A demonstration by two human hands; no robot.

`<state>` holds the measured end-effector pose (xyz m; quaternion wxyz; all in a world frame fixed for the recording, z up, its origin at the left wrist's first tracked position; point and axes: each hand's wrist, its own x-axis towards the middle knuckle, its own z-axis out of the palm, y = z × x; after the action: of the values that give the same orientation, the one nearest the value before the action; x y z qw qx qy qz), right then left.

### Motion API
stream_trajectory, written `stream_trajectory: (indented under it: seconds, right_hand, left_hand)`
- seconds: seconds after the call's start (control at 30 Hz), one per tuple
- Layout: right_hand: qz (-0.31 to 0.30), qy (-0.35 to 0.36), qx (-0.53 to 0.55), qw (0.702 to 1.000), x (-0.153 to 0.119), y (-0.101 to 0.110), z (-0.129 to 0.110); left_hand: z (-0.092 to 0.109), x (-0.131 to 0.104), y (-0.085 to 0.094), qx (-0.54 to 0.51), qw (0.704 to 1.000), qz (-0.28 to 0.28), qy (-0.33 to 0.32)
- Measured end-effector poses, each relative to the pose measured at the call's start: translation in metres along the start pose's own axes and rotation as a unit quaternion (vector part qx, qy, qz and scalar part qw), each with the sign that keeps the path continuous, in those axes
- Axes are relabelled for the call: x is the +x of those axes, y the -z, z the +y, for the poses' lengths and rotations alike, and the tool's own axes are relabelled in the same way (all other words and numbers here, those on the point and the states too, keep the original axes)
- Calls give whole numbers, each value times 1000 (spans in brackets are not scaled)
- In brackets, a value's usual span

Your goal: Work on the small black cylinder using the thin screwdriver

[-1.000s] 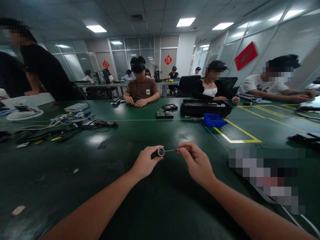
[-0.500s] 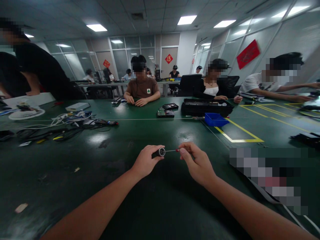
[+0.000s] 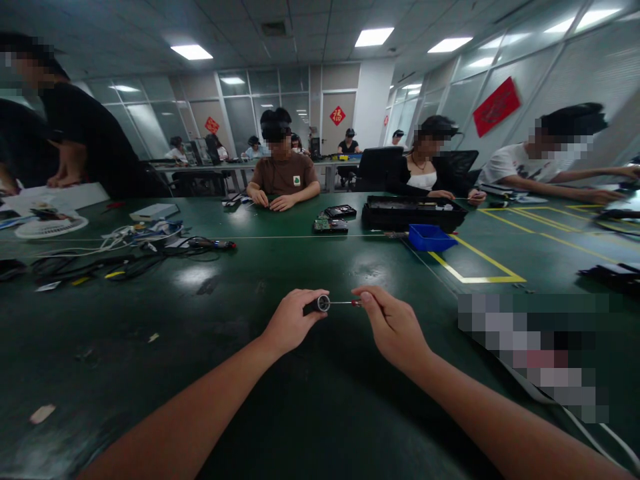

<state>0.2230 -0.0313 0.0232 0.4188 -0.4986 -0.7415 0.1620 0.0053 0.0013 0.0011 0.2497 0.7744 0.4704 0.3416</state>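
My left hand (image 3: 291, 321) is closed around a small black cylinder (image 3: 323, 303) with a silver ring at its end. That round end faces me, and something inside is too small to make out. Between the fingers of my right hand (image 3: 396, 325) is a thin screwdriver (image 3: 342, 303) with a red handle, partly covered by the fingers. Its metal shaft points left and reaches the ringed end of the cylinder. Both hands are held over the green tabletop (image 3: 320, 413).
A blue bin (image 3: 433, 238) stands before a long black housing (image 3: 413, 215). Hard drives (image 3: 330, 226) lie farther in. Cables (image 3: 155, 257) and a white fan part (image 3: 51, 225) are on the left. A person (image 3: 283, 167) sits opposite; others work around the tables.
The fingers of my right hand have shifted on the screwdriver handle, with the index finger stretched further left. My left hand keeps the cylinder in nearly the same place.
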Motion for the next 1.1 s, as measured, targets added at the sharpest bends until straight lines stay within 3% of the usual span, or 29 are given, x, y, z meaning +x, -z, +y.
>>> stream_trajectory:
  seconds: [0.17,0.27,0.37,0.47,0.53,0.63,0.77,0.97,1.1]
  right_hand:
    - [45,-45,95,993,2,-3,5]
    - [52,-96,204,973,7,-6,10]
    - [64,-182,363,912,14,-9,16]
    - [20,-244,453,857,18,-11,21]
    - [35,-225,435,871,18,-12,23]
    - [74,-163,346,921,15,-11,24]
    - [61,-103,221,968,10,-9,17]
    - [-2,-50,144,988,4,-3,8]
    - [8,-23,75,997,2,-1,5]
  left_hand:
    - [-1,0,0,8,1000,9,5]
    - [-1,0,2,5,1000,9,-5]
    - [-1,1,3,12,999,-10,-50]
    - [0,1,4,27,997,-19,-64]
    - [1,2,4,33,998,-16,-52]
    - [1,2,5,36,998,-11,-47]
    - [0,1,5,39,998,-6,-50]
    - [-3,1,4,44,998,10,-48]
    - [-6,2,3,47,998,23,-46]
